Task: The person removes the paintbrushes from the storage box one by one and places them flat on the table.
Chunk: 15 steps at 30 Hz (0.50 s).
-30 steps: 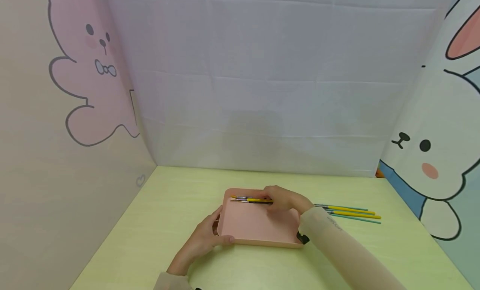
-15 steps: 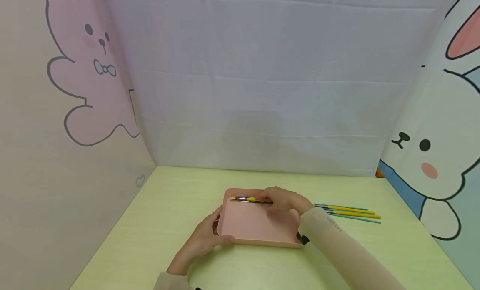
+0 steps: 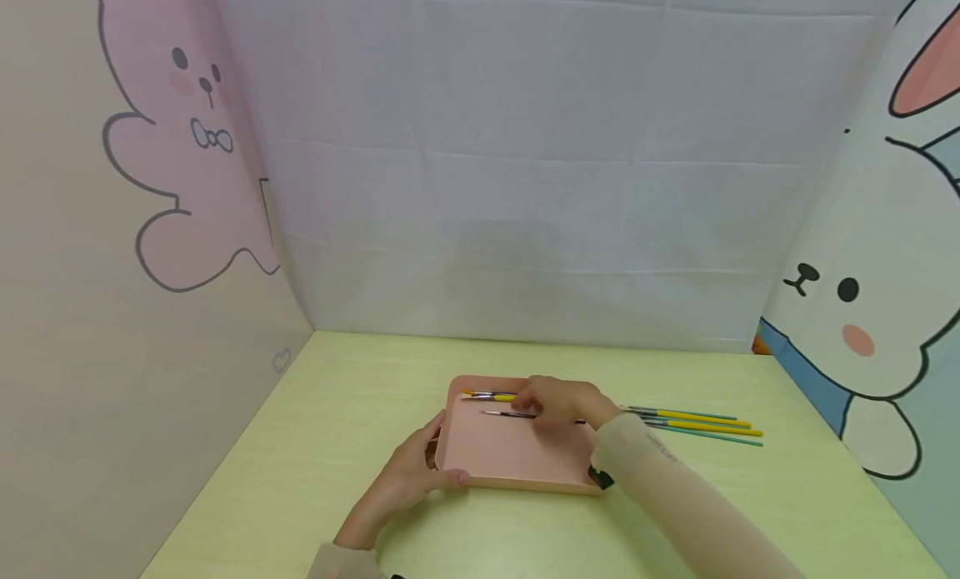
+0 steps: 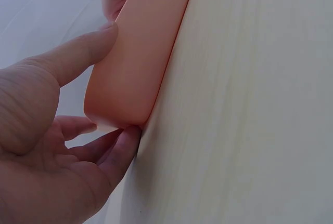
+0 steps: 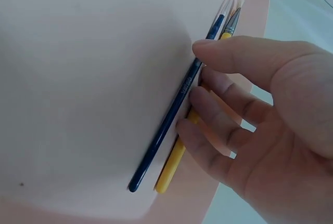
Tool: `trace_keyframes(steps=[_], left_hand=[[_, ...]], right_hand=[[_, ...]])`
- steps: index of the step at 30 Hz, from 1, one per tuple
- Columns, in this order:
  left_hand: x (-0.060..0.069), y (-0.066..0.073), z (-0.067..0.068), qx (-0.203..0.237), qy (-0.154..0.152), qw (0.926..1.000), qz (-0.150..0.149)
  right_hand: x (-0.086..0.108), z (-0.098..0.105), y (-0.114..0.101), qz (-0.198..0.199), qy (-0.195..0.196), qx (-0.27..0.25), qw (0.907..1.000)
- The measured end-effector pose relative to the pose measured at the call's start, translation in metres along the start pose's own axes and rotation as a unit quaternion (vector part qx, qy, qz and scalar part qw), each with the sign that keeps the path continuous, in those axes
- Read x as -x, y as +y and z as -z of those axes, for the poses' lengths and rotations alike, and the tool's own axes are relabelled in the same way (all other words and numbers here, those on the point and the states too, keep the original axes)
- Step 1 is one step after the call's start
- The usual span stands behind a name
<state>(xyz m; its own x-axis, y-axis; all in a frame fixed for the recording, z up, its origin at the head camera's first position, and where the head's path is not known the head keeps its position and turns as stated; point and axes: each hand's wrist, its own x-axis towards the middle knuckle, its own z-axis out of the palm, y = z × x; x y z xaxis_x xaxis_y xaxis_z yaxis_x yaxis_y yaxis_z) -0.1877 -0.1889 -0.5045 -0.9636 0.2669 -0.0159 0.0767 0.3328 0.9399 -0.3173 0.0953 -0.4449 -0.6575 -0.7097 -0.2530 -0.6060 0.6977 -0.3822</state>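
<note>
A shallow pink tray [image 3: 517,452] lies on the table. My left hand [image 3: 405,471] holds its near left corner, thumb along the front wall [image 4: 138,63] and fingers curled against the left side. Inside the tray, my right hand [image 3: 562,402] pinches a dark blue paintbrush [image 5: 169,117] between thumb and fingers. A yellow-handled paintbrush [image 5: 175,164] lies just beside it, partly behind those fingers. In the head view, brush tips [image 3: 483,395] show along the tray's back wall, while my right hand covers the handles.
Several yellow and teal paintbrushes [image 3: 708,418] lie on the pale yellow table [image 3: 360,387] right of the tray, partly behind my right sleeve. A white cloth [image 3: 525,187] hangs behind the table, with cartoon-printed panels on both sides.
The dark blue paintbrush has shifted toward me, away from the other brushes at the tray's back wall, along with my right hand. My left hand and the tray have stayed in place.
</note>
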Motion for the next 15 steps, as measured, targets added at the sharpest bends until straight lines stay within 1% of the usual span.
trace_keyframes(steps=[2, 5, 8, 12, 15], left_hand=[[-0.0009, 0.0011, 0.0006, -0.005, 0.002, 1.0000, 0.000], [-0.0022, 0.0025, 0.0021, -0.011, 0.002, 0.9999, 0.001], [-0.0025, 0.0044, 0.0034, -0.008, 0.001, 1.0000, 0.000], [-0.0037, 0.0058, 0.0051, 0.001, -0.001, 1.0000, -0.001], [-0.0054, 0.0063, 0.0068, -0.001, -0.004, 1.0000, 0.000]], right_hand=[[-0.0001, -0.0001, -0.0005, -0.016, 0.002, -0.006, 0.9999], [-0.0007, 0.0002, -0.0008, -0.020, 0.003, -0.014, 0.9997], [-0.0012, 0.0014, -0.0021, -0.024, -0.002, -0.020, 0.9995], [-0.0016, 0.0029, -0.0039, -0.042, -0.011, -0.023, 0.9988], [-0.0029, 0.0030, -0.0038, -0.049, -0.010, -0.021, 0.9985]])
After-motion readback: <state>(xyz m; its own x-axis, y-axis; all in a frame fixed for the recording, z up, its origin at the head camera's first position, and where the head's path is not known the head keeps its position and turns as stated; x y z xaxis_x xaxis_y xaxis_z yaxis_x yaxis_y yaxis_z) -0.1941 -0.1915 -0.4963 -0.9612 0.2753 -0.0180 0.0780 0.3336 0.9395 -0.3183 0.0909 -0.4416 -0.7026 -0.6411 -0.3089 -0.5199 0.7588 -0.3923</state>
